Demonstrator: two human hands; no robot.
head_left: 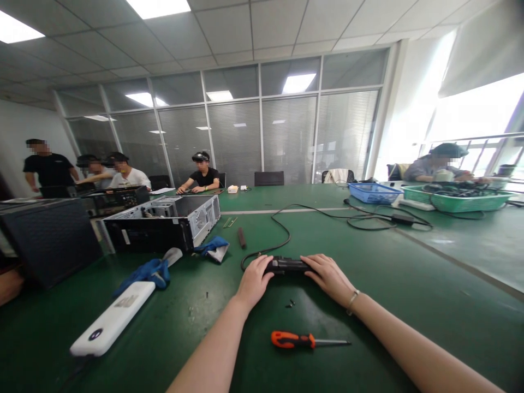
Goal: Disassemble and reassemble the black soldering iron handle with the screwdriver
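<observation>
My left hand [254, 281] and my right hand [327, 277] both grip a long black power strip [286, 266] that lies on the green table [368, 284]. Each hand wraps one end, fingers curled over the top. Its black cable [282, 229] runs away across the table toward an adapter [403, 219]. Two or three small dark screws [290, 303] lie just in front of the strip. An orange-handled screwdriver [303, 341] rests nearer to me, between my forearms.
An open computer case [164, 221] stands at the left with blue gloves [147, 272] beside it. A white device [112, 318] lies near the front left. Blue [374, 192] and green baskets [466, 199] sit far right. Several people sit around the table.
</observation>
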